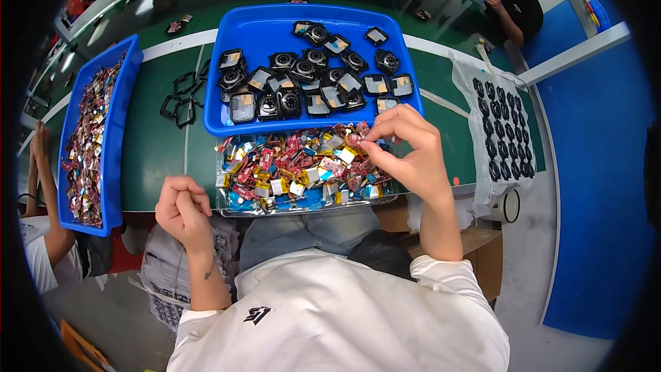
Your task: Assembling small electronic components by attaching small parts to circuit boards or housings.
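My right hand [412, 155] pinches a small reddish circuit board [355, 139] between thumb and fingertips, over the right part of a clear tray [237, 212]. That tray is heaped with small red circuit boards and silver and yellow battery-like pieces [296, 165]. Left of the tray, at the table's front edge, my left hand [184, 210] is held with its fingers curled in, and nothing shows in it. Just behind the clear tray stands a blue tray [310, 12] with many black watch cases [289, 100], some face up, others showing round backs.
On the left a long blue bin [127, 110] holds more small parts. Black frames [182, 100] lie beside it on the green table [155, 158]. At right a white sheet [475, 131] carries rows of black pieces [502, 127]. Other people work at the left and far right.
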A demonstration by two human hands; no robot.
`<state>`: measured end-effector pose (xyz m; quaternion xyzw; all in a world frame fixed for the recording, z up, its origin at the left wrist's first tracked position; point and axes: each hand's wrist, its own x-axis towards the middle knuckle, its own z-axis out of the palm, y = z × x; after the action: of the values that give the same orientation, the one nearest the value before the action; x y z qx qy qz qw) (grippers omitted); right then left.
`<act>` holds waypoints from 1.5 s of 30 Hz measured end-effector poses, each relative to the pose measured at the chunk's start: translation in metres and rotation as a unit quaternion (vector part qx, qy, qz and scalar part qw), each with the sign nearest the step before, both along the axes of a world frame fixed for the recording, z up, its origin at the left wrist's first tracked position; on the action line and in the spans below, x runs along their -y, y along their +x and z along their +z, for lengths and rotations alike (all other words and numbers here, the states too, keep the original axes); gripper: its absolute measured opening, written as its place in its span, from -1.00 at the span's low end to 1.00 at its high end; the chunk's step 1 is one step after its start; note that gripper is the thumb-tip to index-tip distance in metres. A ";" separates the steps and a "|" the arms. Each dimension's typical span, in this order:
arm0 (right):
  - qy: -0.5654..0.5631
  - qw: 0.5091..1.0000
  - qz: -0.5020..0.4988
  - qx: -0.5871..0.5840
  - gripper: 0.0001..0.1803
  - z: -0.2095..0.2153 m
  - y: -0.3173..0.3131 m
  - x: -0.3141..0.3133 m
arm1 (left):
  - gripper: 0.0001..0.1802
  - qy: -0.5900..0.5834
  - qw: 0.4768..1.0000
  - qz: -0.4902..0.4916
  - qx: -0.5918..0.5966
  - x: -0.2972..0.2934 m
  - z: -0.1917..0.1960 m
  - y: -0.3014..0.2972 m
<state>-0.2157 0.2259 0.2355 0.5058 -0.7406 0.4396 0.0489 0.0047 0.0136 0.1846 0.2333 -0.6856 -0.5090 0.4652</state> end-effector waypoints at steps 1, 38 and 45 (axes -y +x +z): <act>-0.037 0.999 0.019 0.001 -0.84 0.000 0.001 0.001 | -0.83 -0.021 0.998 -0.040 -0.034 -0.003 0.004 -0.002; -0.158 0.957 0.102 0.219 -0.89 -0.007 0.038 0.008 | -0.85 -0.081 0.969 -0.229 0.053 -0.064 0.046 -0.059; -0.137 0.983 0.088 0.089 -0.91 -0.003 0.035 0.006 | -0.82 -0.245 0.944 -0.218 0.036 -0.064 0.047 -0.059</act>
<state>-0.1807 0.2196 0.2321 0.5162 -0.6272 0.5831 0.0131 -0.0544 0.0773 0.2317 -0.0248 -0.8394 -0.4059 0.3605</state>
